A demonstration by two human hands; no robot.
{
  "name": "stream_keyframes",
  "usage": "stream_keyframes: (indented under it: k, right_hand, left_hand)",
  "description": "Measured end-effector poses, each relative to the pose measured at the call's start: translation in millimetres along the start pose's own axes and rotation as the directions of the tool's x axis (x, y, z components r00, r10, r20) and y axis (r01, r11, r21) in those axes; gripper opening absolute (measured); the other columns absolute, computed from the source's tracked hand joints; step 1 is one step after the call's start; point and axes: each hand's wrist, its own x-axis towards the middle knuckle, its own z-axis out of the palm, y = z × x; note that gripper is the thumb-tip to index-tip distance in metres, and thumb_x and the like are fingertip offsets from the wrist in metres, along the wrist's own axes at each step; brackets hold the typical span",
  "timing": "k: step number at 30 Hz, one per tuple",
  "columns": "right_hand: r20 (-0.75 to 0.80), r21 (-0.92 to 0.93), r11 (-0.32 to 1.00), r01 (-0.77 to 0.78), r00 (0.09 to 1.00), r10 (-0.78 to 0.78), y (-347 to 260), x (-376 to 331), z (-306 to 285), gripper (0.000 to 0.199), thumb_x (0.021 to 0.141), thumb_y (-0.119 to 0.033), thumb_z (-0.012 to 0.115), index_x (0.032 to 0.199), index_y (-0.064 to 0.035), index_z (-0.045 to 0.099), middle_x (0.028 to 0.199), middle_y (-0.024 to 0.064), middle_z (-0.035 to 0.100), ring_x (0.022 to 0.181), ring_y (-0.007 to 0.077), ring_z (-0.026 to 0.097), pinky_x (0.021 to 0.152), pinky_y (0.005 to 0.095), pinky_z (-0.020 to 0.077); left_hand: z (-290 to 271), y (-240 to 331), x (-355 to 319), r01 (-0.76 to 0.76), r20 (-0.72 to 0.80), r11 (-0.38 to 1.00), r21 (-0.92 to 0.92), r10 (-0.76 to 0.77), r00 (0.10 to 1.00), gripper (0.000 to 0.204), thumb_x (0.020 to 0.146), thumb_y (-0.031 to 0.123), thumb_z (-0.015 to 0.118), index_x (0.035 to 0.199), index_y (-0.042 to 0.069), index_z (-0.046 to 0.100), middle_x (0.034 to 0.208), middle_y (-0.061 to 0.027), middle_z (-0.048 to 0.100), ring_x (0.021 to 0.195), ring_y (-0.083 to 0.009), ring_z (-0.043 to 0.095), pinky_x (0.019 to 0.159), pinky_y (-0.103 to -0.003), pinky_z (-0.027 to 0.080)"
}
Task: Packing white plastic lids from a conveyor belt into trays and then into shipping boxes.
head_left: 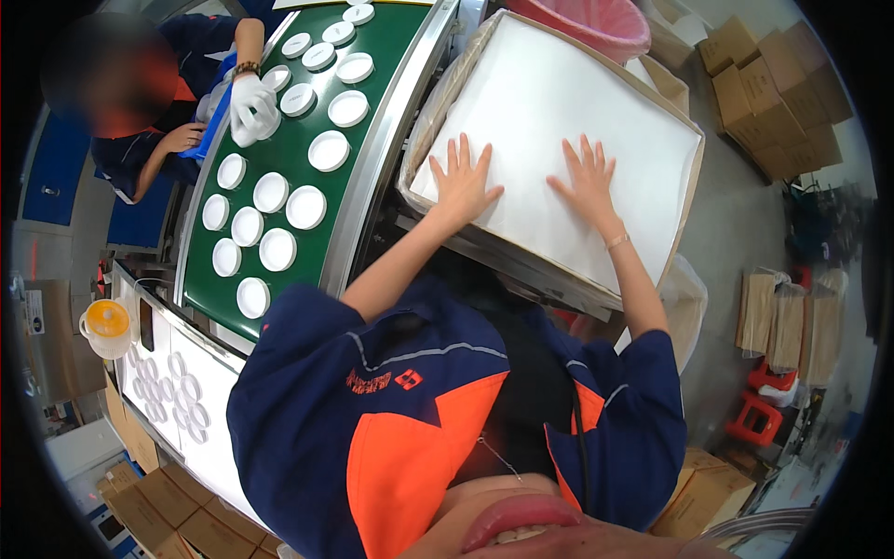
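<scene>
Both palms rest on a white sheet [540,102] that covers the top of a cardboard carton [549,265] with a clear plastic liner. My left hand [463,184] lies flat near the sheet's left side, fingers spread. To its right, my right hand [589,186] is also flat with fingers apart. Neither hand grips anything. What lies beneath the sheet is hidden. Left of the carton runs a green conveyor belt [317,261] carrying several shallow round white lids [329,151].
Across the belt, a co-worker's white-gloved hand [251,112] reaches over it beside a blue bin [219,107]. A pink-lined bin [596,23] stands behind the carton. More white lids [191,389] and a yellow-topped jug [107,320] are lower left. Stacked boxes [768,88] and red stools [754,419] stand right.
</scene>
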Motion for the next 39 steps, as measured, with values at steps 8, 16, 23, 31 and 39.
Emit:
stream_keyframes:
  k: [8,16,23,31,39]
  right_hand:
    - [-0.044,0.005,0.996,-0.087,0.995,0.088,-22.0,180.3,40.1,0.078,0.083,-0.069,0.046,0.147,-0.027,0.031,0.156,0.0148,0.015,0.143,0.0408,0.008,0.103,0.073,0.0047]
    - [0.037,0.039,0.999,-0.036,0.999,0.035,-80.8,232.9,50.2,0.061,0.088,-0.056,0.047,0.143,-0.0312,0.037,0.155,0.0142,0.019,0.142,0.0411,0.014,0.106,0.0704,0.0107]
    - [-0.539,0.008,1.0,0.029,0.842,-0.02,104.4,87.5,45.7,0.036,0.092,-0.031,0.057,0.118,-0.0076,0.064,0.117,0.014,0.063,0.11,0.0313,0.057,0.096,0.0452,0.042]
    - [-0.361,-0.286,0.779,-0.558,0.816,0.452,172.1,-36.0,23.3,0.052,0.099,-0.046,0.034,0.138,-0.0148,0.046,0.141,0.0153,0.045,0.127,0.0383,0.042,0.105,0.0531,0.0302]
    - [-0.258,-0.219,0.763,-0.608,0.79,0.556,119.4,-73.3,19.1,0.053,0.098,-0.048,0.033,0.142,-0.0205,0.042,0.146,0.0152,0.038,0.131,0.0397,0.036,0.105,0.0552,0.026]
  left_hand:
    - [-20.7,6.7,-27.4,0.02,0.103,0.999,0.047,-0.025,0.994,0.081,0.078,0.047,0.069,0.146,0.023,0.031,0.154,-0.0243,0.011,0.142,-0.0433,0.01,0.101,-0.074,0.013]
    - [-25.2,-5.3,-33.3,0.08,0.152,0.996,0.042,-0.086,0.985,0.076,0.081,0.044,0.067,0.145,0.023,0.032,0.153,-0.0248,0.014,0.141,-0.0441,0.014,0.101,-0.072,0.019]
    - [-130.2,-68.2,-123.3,0.01,0.148,0.666,-0.746,0.152,0.977,0.051,0.089,0.027,0.061,0.133,0.006,0.048,0.133,-0.0179,0.049,0.126,-0.0313,0.045,0.105,-0.04,0.035]
    - [-178.7,-239.7,-295.3,0.645,-0.19,0.757,0.102,-0.622,0.76,0.078,0.073,-0.004,0.059,0.141,0.028,0.038,0.145,-0.0172,0.037,0.135,-0.0401,0.033,0.109,-0.054,0.027]
    - [-199.7,-273.5,-268.9,0.484,-0.001,0.875,0.028,-0.484,0.875,0.063,0.08,0.006,0.064,0.137,0.025,0.046,0.13,-0.0136,0.05,0.113,-0.0311,0.051,0.102,-0.044,0.04]
